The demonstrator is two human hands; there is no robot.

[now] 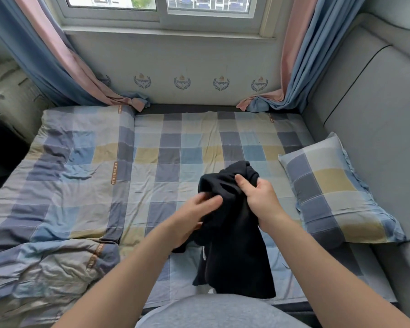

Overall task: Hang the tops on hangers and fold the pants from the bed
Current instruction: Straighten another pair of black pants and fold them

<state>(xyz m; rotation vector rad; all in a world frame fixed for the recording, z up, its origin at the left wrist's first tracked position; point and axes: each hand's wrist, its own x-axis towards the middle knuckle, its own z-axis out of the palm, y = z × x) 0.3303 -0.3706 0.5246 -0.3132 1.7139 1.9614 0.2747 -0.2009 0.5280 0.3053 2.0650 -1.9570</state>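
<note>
A black garment (234, 252) with a white drawstring hangs bunched above the bed (187, 147), lifted off the checked sheet. My right hand (258, 197) grips its upper bunched part, thumb on top. At the garment's left edge my left hand (194, 214) pinches the fabric between fingers and thumb. Whether it is a top or pants I cannot tell. No hangers are in view.
A checked quilt (57, 197) lies rumpled over the bed's left half. To the right a matching pillow (336, 192) leans against the grey padded headboard (376, 114). Beyond the bed are a window wall and blue-pink curtains (64, 67).
</note>
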